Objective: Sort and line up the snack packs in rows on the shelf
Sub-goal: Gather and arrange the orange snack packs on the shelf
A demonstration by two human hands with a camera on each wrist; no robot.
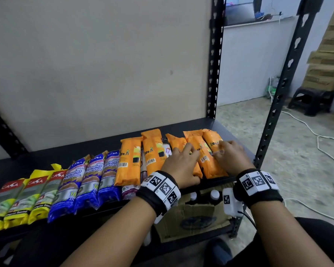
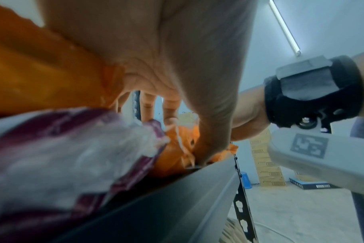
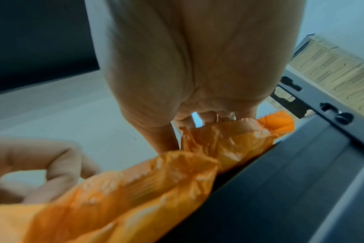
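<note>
The orange packs [image 1: 204, 151] lie side by side at the right end of the shelf [image 1: 226, 130], long sides roughly parallel, their far ends fanning slightly. Your left hand [image 1: 179, 164] rests on top of the third orange pack from the left, fingers [image 1: 187, 149] spread and laid flat over it, the thumb down at its near end by the shelf's front edge. Your right hand [image 1: 231, 157] lies over the rightmost orange pack, fingers extended and a little apart across its printed face; from the right wrist view they curl loosely at the tips over the crinkled wrapper [image 3: 229, 139], pressing on it without closing around it.

A purple-and-white pack [image 1: 130, 189] sits partly under the two leftmost orange packs, its near end sticking out at the front edge. To the left of that come three blue packs [image 1: 89, 180] in a row, then three yellow packs [image 1: 21, 199], all touching their neighbours.

Under the shelf a cardboard box [image 1: 191, 218] holds white-capped bottles [image 1: 214, 195]. White cables [image 1: 316, 135] trail across the floor to your right, near a dark stool [image 1: 310, 97] and stacked cartons [image 1: 328, 60].
</note>
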